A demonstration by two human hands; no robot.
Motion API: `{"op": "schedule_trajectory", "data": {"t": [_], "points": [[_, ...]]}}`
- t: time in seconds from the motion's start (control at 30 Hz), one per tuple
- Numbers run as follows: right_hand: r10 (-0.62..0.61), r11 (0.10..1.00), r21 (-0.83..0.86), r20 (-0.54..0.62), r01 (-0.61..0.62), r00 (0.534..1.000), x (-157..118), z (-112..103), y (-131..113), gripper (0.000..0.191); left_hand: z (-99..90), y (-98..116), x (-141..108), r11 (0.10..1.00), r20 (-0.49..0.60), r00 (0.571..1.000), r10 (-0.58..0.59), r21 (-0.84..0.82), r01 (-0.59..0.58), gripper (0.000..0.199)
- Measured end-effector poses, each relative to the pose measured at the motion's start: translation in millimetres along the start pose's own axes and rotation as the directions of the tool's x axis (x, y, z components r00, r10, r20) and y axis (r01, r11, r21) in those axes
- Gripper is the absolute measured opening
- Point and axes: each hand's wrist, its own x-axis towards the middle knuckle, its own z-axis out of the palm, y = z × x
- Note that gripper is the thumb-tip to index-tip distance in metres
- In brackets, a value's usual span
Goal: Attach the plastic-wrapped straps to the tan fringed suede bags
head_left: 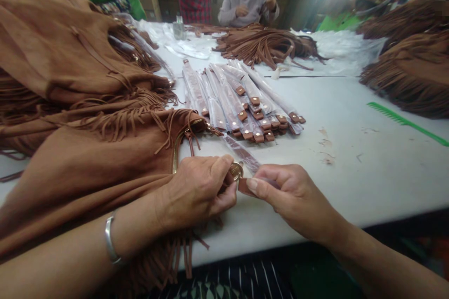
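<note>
My left hand, with a silver bangle on its wrist, is closed round a round gold metal ring at the edge of a brown fringed suede bag. Between the thumb and fingers of my right hand is the end of a brown leather strap, whose tip meets the ring. Clear plastic covers the strap's length, which runs back towards the bag's zipped opening. The strap's far end joins a clasp there. Whether the tip passes through the ring I cannot tell.
Plastic-wrapped straps with riveted ends lie heaped behind my hands. A green comb is at right, near piled fringed bags. Brown fringe strips and a glass jar are farther back. Other people work across the table.
</note>
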Motion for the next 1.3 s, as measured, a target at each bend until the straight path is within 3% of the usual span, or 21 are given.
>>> {"op": "schedule_trajectory", "data": {"t": [0.27, 0.53, 0.73, 0.87, 1.0, 1.1, 1.3], "points": [[-0.105, 0.952, -0.299, -0.091, 0.073, 0.99, -1.3, 7.5, 3.2, 0.031, -0.1, -0.4, 3.0, 0.999, 0.12, 0.992, -0.05, 0.002, 0.05, 0.01], [0.049, 0.999, 0.001, 0.005, -0.049, 0.999, 5.6, 1.5, 13.0, 0.026, 2.8, 0.4, 7.1, 0.994, 0.257, 0.96, -0.11, 0.004, 0.113, 0.018], [0.128, 0.98, 0.146, 0.049, -0.134, 0.991, 10.1, 1.2, 15.1, 0.021, 2.8, -1.2, 7.1, 0.992, 0.284, 0.952, -0.117, -0.015, 0.127, 0.018], [0.252, 0.946, 0.152, 0.217, -0.287, 0.943, 13.0, -6.5, 18.8, 0.027, 3.9, -0.7, 5.8, 0.995, 0.302, 0.949, -0.094, 0.019, 0.093, 0.018], [0.225, 0.94, 0.147, 0.409, -0.307, 0.884, 15.6, -13.8, 20.1, 0.028, 5.1, 0.5, 4.3, 0.998, 0.318, 0.946, -0.058, 0.047, 0.046, 0.017], [0.222, 0.933, 0.177, 0.397, -0.312, 0.89, 14.7, -11.3, 21.0, 0.026, 5.9, -0.1, 3.7, 0.997, 0.306, 0.951, -0.045, 0.069, 0.025, 0.017], [0.199, 0.919, 0.289, 0.245, -0.267, 0.949, 6.1, 2.5, 23.0, 0.023, 4.2, -1.3, 6.0, 0.996, 0.349, 0.933, -0.084, 0.01, 0.086, 0.017]]}}
